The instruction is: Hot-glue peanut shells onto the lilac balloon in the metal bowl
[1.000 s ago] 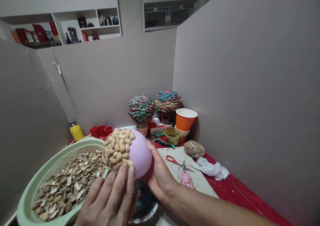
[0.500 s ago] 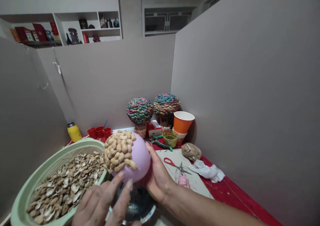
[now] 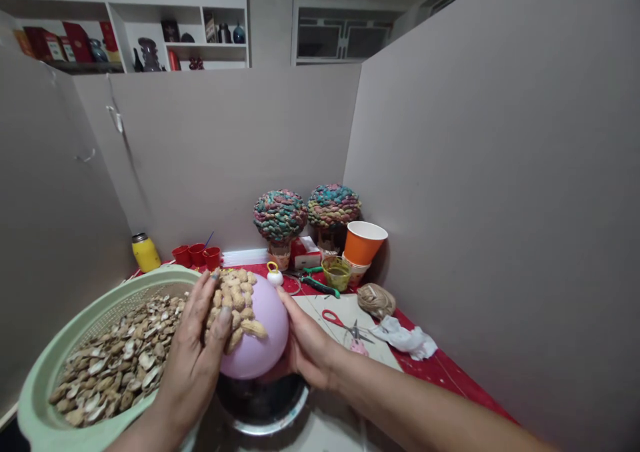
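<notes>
A pale purple balloon (image 3: pixel 270 329) is held between my two hands, its left side covered with peanut shells (image 3: pixel 237 297). My left hand (image 3: pixel 197 342) lies over the shell-covered side, fingers on top and thumb across the front shells. Around the bare right side and underside curls my right hand (image 3: pixel 307 345), partly hidden by the balloon. Directly below stands a dark bowl (image 3: pixel 263 405) with a shiny rim. Left of my hands is a green colander (image 3: pixel 37 379) holding many loose peanut shells (image 3: pixel 117 355).
Scissors (image 3: pixel 350 325) with red handles lie on a pale board (image 3: pixel 385 355), near twine (image 3: pixel 376 301) and a crumpled white cloth (image 3: pixel 407 339). Behind are pliers (image 3: pixel 320 285), an orange cup (image 3: pixel 365 242), two colourful shell-covered balls (image 3: pixel 280 215) on stands, red cups (image 3: pixel 197 255) and a yellow bottle (image 3: pixel 145 253).
My left hand has risen from below the balloon onto its shell-covered side. The balloon has shifted slightly left and down, uncovering a small white item with a yellow ring behind it.
</notes>
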A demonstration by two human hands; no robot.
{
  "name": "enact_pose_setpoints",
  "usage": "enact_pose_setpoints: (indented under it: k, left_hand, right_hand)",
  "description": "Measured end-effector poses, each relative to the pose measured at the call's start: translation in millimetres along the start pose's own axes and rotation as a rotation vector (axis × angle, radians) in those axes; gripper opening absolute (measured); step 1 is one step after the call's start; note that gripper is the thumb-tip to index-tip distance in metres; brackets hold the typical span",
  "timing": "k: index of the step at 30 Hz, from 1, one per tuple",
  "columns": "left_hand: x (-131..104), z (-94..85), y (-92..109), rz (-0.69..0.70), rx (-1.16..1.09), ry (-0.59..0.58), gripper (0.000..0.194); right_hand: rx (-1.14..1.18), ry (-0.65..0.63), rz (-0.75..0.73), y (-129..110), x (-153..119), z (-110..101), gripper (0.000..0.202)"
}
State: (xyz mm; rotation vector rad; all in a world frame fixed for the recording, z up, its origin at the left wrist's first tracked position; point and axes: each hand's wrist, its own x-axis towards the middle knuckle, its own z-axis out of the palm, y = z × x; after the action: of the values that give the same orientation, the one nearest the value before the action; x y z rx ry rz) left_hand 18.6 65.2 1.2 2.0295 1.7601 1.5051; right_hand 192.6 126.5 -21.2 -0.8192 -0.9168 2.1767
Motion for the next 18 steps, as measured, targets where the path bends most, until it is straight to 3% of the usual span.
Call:
enact_pose_setpoints:
  k: [6, 9, 14, 18]
  left_hand:
    - [3.1, -3.6, 1.9, -0.037, -0.028, -0.004, 0.048]
    - [1.4, 0.4, -0.7, -0.046, -0.023, -0.07, 0.048]
    - [-2.2, 14.4, -4.9, -0.028, 0.002, -0.187, 0.046]
    - [-2.7, 19.0, -3.6, -0.02, 0.019, -0.203, 0.048]
  right_hand:
    - [-0.832, 0.099, -0.141, -15.8, -4.5, -20.9, 0.073]
    - [-0.949, 0.11, -0.283, -24.1, -4.2, -32.4, 0.057]
    - [-1.103, 0.141, -0.547, -29.0, -7.1, -42.9, 0.01]
    - [-1.133, 0.203, -0.767, -22.4, -26.5, -34.4, 0.011]
